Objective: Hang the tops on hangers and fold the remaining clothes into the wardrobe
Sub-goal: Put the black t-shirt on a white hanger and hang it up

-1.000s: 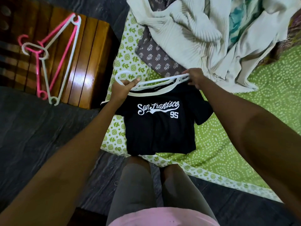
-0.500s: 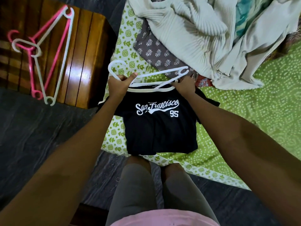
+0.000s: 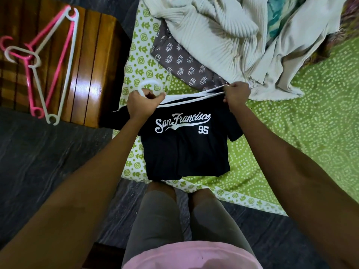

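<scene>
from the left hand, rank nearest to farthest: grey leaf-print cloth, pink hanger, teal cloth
1. Grey leaf-print cloth, just up and right of the left hand.
2. Pink hanger, left, on the wooden table.
3. Teal cloth, far upper right.

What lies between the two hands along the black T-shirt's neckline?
In the head view, the white plastic hanger and the black San Francisco T-shirt's white-trimmed collar span from left hand to right hand.

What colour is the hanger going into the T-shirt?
White hanger, seen in the head view.
</scene>
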Demonstrator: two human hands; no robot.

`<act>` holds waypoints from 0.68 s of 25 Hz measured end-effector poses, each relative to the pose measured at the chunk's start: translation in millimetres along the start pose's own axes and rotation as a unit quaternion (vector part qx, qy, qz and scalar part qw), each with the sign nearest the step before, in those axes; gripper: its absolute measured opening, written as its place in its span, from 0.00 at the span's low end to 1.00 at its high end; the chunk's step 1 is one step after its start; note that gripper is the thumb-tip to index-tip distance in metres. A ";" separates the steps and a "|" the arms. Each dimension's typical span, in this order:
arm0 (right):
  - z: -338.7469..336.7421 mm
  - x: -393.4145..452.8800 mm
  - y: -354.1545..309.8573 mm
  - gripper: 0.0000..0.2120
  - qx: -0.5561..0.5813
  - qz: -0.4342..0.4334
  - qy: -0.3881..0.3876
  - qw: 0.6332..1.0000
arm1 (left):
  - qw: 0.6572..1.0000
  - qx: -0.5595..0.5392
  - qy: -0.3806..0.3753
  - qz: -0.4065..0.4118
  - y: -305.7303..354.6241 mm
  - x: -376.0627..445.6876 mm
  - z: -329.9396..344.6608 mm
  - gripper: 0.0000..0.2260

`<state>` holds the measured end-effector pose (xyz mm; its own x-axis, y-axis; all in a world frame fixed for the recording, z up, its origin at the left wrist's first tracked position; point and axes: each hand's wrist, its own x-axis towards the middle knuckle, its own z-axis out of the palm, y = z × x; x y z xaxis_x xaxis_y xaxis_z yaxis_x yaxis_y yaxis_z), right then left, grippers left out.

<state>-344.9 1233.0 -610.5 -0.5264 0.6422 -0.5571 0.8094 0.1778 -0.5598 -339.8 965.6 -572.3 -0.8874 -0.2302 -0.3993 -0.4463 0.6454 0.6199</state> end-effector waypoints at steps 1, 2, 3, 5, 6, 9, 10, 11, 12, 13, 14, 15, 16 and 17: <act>-1.3 -3.0 -2.1 0.04 -0.047 -0.055 0.008 0.997 | 1.000 0.025 -0.007 0.014 2.3 -3.9 1.6 0.19; -0.2 -7.0 -3.8 0.05 -0.068 -0.093 -0.002 0.993 | 0.999 0.040 -0.011 0.024 4.9 -8.1 3.5 0.19; 2.5 -14.9 -5.2 0.07 -0.084 -0.119 -0.022 0.989 | 0.999 0.046 -0.013 0.024 7.4 -11.3 5.9 0.19; 8.2 -39.0 -7.0 0.06 -0.094 -0.151 -0.089 0.980 | 0.999 0.048 -0.016 0.018 13.5 -16.2 10.1 0.20; 10.5 -49.8 -5.6 0.06 -0.083 -0.160 -0.114 0.977 | 0.998 0.049 -0.021 0.021 15.7 -18.7 12.2 0.21; 5.0 -62.2 -4.7 0.07 -0.070 -0.180 -0.071 0.979 | 0.996 0.064 -0.041 0.056 23.3 -27.7 16.5 0.24; -1.9 -62.5 -7.4 0.08 -0.089 -0.194 -0.039 0.976 | 0.994 0.072 -0.042 0.065 26.5 -31.0 17.2 0.24; -6.5 -63.4 -10.5 0.09 -0.103 -0.212 -0.027 0.972 | 0.994 0.076 -0.040 0.065 28.7 -32.9 19.4 0.23; -9.4 -68.4 -14.2 0.09 -0.113 -0.245 -0.041 0.962 | 0.995 0.076 -0.037 0.059 31.7 -34.6 21.2 0.23; -11.1 -77.9 -16.5 0.08 -0.120 -0.291 -0.075 0.946 | 0.996 0.071 -0.032 0.047 34.9 -36.8 21.5 0.26; -13.0 -90.6 -16.9 0.08 -0.130 -0.340 -0.114 0.925 | 0.997 0.065 -0.023 0.034 37.0 -38.7 20.8 0.29; -16.0 -100.3 -13.1 0.07 -0.133 -0.378 -0.150 0.904 | 0.998 0.060 -0.017 0.026 38.4 -40.5 18.8 0.32; -23.8 -108.7 -8.3 0.08 -0.131 -0.393 -0.181 0.892 | 0.998 0.056 -0.019 0.023 39.4 -43.1 15.6 0.33; -33.4 -112.8 -1.5 0.09 -0.120 -0.391 -0.203 0.890 | 0.998 0.047 -0.026 0.024 41.9 -47.9 10.1 0.30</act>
<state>-278.0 1185.2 -526.3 -0.9640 -0.0615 -0.2586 0.1615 0.6371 -0.7536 -314.8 1011.1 -534.0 -0.8993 -0.1613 -0.4065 -0.3887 0.7206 0.5742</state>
